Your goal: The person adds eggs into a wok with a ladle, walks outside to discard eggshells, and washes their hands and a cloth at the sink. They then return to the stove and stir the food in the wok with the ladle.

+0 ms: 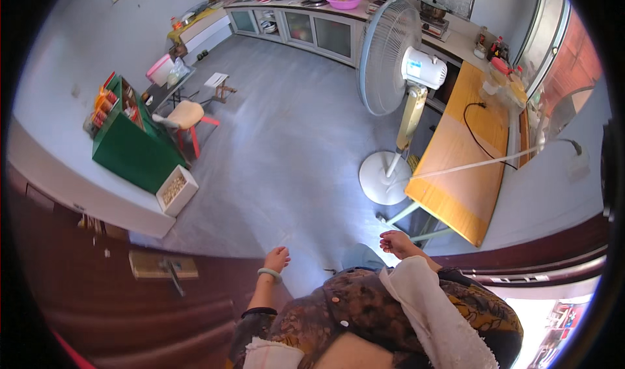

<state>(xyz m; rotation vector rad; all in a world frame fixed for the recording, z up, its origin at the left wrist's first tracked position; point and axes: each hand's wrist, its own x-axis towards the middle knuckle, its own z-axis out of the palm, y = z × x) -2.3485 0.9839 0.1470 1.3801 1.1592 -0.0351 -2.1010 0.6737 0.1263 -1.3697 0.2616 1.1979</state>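
Observation:
My left hand [277,258] hangs in front of my body with its fingers loosely curled and nothing in it. A pale bangle [270,273] circles that wrist. Off to its left stands a dark red-brown door [219,291] with a metal lever handle [174,277]. My right hand [395,244] is also empty, its fingers loosely bent, close to the near end of a wooden-topped table [454,183]. A white cloth [429,300] lies over my right side. Beyond the right hand, a standing fan [425,69] rests on its round white base [383,178].
A green cabinet [136,144] and a white box of small pale pieces [189,192] line the left wall. Near them are a red-legged chair [188,115] and a small stool [216,80]. A kitchen counter [293,5] runs along the back. The fan's pale cord [468,166] stretches across the table to the wall.

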